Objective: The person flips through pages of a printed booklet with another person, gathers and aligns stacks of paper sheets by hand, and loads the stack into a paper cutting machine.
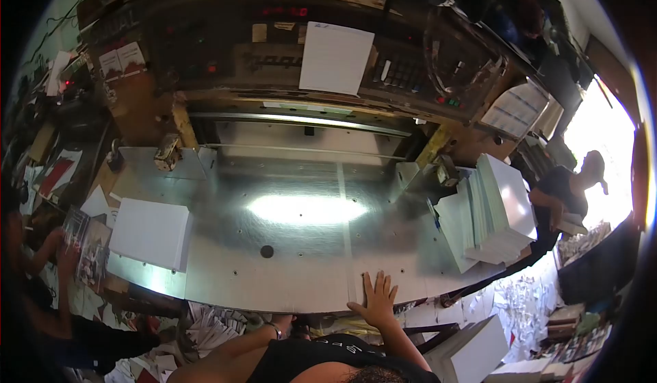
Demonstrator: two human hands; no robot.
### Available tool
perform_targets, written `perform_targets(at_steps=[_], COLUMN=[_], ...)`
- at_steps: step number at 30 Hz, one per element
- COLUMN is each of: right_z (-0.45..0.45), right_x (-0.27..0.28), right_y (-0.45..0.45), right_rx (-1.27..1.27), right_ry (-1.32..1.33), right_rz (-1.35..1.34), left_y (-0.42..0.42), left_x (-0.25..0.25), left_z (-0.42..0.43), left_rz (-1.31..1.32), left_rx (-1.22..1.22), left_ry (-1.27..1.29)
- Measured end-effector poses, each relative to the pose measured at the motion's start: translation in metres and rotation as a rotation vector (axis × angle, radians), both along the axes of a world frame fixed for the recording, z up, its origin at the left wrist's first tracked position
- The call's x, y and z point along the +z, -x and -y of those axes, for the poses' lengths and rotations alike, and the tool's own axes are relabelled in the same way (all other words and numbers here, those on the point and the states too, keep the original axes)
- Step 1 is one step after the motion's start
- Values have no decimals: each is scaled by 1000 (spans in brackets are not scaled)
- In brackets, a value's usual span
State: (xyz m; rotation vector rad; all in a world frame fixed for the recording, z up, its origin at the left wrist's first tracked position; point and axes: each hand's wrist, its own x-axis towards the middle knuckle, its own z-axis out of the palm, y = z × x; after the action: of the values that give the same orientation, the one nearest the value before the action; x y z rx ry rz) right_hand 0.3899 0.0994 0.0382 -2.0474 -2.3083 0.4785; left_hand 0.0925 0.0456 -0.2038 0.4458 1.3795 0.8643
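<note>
A broad metal table (219,270) fills the middle of the frame, a bright glare at its centre, under a dark machine panel (233,58) with a white sheet (337,58) on it at the top. Paper scraps (523,308) litter the floor at lower right. My right grip (375,302) lies at the table's near edge, bottom centre, fingers spread wide, palm down on the metal, holding nothing. My left grip (286,320) is just at the edge left of it, mostly hidden, so I cannot tell how far its fingers are closed or what they have. A white paper stack (147,229) lies on the table at left; leaning piles of paper (503,208) stand at right. One person (65,249) is at far left, another (564,188) at far right.
</note>
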Motion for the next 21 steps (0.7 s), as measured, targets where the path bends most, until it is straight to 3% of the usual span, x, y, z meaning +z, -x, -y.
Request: perform_targets(at_steps=[2,5,9,17,21], right_z=[0,0,1,-1,-1], right_x=[1,1,0,2,0], right_y=[0,-1,-2,-1,-2], right_rx=[0,7,6,-2,2], right_ry=[2,8,21,35,32], right_rz=[7,-7,-29,-14,-16], left_y=[-4,-7,-1,-15,-2], left_x=[21,10,19,44,18], left_z=[1,1,1,0,3], left_rz=[-51,-87,-232,-83,-220], left_rx=[15,-23,-198,41,-196], left_ry=[-3,-9,-103,51,-151])
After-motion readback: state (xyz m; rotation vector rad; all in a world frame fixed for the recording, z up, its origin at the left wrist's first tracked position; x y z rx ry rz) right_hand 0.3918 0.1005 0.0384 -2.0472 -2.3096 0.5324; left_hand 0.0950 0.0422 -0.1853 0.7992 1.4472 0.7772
